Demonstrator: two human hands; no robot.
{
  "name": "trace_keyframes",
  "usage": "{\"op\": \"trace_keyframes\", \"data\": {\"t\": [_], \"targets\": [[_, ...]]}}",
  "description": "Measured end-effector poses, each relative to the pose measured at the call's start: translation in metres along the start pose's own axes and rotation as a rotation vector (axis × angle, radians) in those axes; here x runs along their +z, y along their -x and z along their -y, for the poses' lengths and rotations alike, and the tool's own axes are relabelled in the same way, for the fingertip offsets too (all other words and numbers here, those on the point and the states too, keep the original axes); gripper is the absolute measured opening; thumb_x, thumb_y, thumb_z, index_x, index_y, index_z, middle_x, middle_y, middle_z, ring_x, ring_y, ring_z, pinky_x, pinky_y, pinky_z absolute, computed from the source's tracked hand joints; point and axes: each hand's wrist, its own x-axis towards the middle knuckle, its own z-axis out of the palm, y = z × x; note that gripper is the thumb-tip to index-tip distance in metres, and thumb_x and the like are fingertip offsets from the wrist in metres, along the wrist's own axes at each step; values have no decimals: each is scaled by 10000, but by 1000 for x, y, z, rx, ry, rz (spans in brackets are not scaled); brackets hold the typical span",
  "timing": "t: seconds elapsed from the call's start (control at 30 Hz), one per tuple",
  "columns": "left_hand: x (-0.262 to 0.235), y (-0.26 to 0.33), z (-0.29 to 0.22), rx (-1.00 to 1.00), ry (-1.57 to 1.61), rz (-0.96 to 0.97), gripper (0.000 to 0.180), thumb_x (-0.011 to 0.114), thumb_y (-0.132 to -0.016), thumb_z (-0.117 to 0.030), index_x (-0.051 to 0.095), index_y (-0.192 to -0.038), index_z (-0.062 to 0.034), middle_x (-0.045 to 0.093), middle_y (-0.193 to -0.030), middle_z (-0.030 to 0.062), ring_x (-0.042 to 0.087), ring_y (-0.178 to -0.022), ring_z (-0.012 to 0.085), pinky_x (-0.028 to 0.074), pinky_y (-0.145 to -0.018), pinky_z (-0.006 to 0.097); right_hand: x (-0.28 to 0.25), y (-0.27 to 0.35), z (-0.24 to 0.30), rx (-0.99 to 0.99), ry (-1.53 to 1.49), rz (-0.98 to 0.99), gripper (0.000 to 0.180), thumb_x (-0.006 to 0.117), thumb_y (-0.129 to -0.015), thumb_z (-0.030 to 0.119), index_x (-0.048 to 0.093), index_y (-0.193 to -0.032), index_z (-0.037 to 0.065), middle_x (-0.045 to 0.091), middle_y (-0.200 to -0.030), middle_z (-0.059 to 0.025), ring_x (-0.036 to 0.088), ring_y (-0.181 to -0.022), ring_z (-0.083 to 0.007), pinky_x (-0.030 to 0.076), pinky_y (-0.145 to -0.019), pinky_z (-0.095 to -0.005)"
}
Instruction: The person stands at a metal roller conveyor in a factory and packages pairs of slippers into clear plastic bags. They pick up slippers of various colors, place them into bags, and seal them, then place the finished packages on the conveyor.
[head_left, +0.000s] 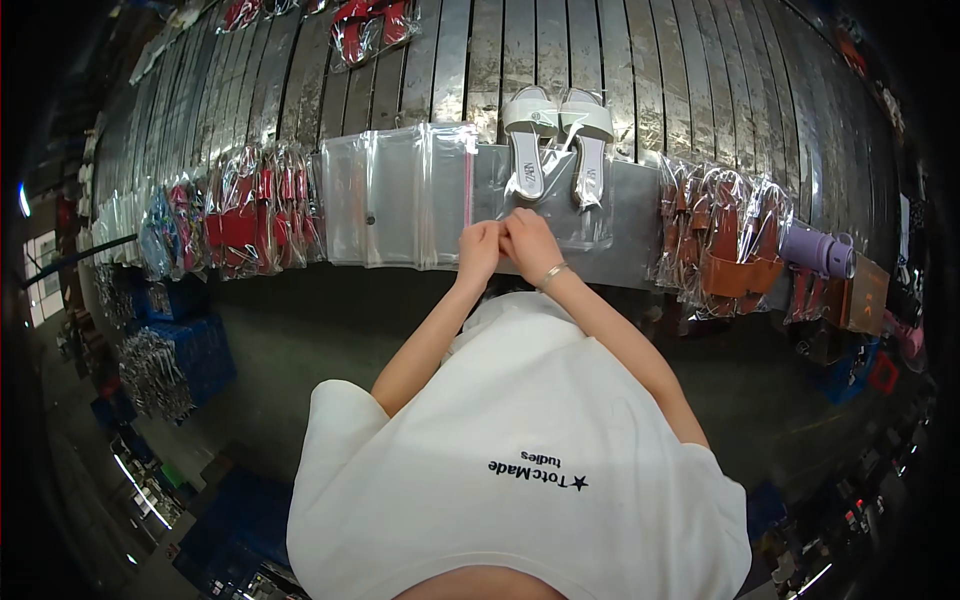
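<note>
My left hand [479, 250] and my right hand [531, 245] meet at the bench's near edge, fingertips close together. Both are closed in a pinch at the near left corner of a clear plastic bag [598, 232]; the exact grip is hidden by the fingers. Just beyond my right hand lies a pair of white slide sandals, the left one [527, 165] and the right one [590, 165], toes pointing away from me. To the left, beside my left hand, clear plastic bags [400, 200] are laid out flat, with a reddish strip along their right edge.
Bagged red sandals [240, 225] stand in a row at the left, bagged brown sandals [735, 240] at the right. Farther right are a purple cup [820, 250] and a cardboard box [858, 295]. Slats form the conveyor [650, 80] behind. Another bagged red pair [370, 30] lies there.
</note>
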Motion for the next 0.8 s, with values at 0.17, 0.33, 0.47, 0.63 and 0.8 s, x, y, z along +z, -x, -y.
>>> {"op": "trace_keyframes", "data": {"t": [0.17,0.33,0.47,0.63,0.8], "targets": [[-13,1,2,-53,134,8,309,414,-949,-183,557,-993,87,647,-869,163,665,-786,211,547,-675,277,-51,104,-41,139,56,185,114,569,-814,131,587,-825,19,554,-872,-150,518,-902,-326,418,-787,-420],[-39,5,10,162,-158,30,263,420,-940,-123,524,-1090,68,635,-976,170,651,-876,238,532,-741,313,-66,297,-169,816,397,862,316,543,-787,113,555,-1088,18,606,-1005,-201,554,-1015,-353,453,-876,-389],[-42,-10,-4,835,-687,57,449,437,-822,67,486,-1247,-67,485,-1253,206,466,-1194,300,390,-978,395,-99,127,-75,349,-149,-274,263,514,-730,-92,589,-958,16,571,-1041,-167,540,-979,-345,430,-882,-398],[-34,-44,-54,1178,-1172,599,185,566,-792,-77,589,-974,-53,598,-1086,104,553,-1034,273,438,-880,393,-114,46,-102,-486,399,118,79,605,-751,28,625,-828,28,621,-931,-82,560,-1022,-258,434,-925,-366],[-34,0,-38,126,-150,221,179,526,-897,-152,554,-836,14,628,-700,89,615,-635,192,489,-603,302,-101,77,-93,583,-862,-216,184,582,-873,121,574,-758,-23,574,-578,-48,568,-493,-130,496,-475,-267]]}}
